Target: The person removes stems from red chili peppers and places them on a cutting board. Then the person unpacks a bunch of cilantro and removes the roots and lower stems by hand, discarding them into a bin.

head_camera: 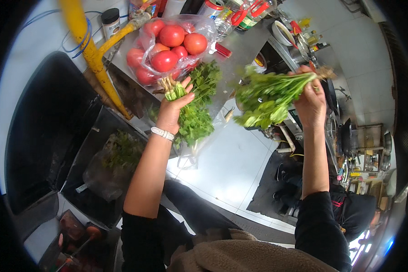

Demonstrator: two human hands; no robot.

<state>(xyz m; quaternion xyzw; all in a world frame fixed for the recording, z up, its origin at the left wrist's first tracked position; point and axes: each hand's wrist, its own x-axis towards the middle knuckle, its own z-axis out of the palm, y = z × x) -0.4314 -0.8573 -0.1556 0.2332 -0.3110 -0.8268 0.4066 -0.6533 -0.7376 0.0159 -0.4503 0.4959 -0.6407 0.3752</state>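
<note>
My left hand (pixel 176 105) holds a bunch of leafy green herbs (pixel 195 119) near its pale cut stems, thumb across them; a white watch band is on that wrist. In my right hand (pixel 311 97) is a second bunch of leafy greens (pixel 268 97), gripped near the brownish roots, leaves pointing left and slightly blurred. The two bunches are apart. Behind my left hand, a clear plastic bag of red tomatoes (pixel 165 61) lies on a metal counter (pixel 248 42).
A black open bin (pixel 98 142) at left holds a plastic bag and greens. A yellow pipe (pixel 98 64) runs beside the counter. Bottles (pixel 251 17) and a can (pixel 211 8) stand at the back. A person in dark clothes (pixel 353 210) is at lower right.
</note>
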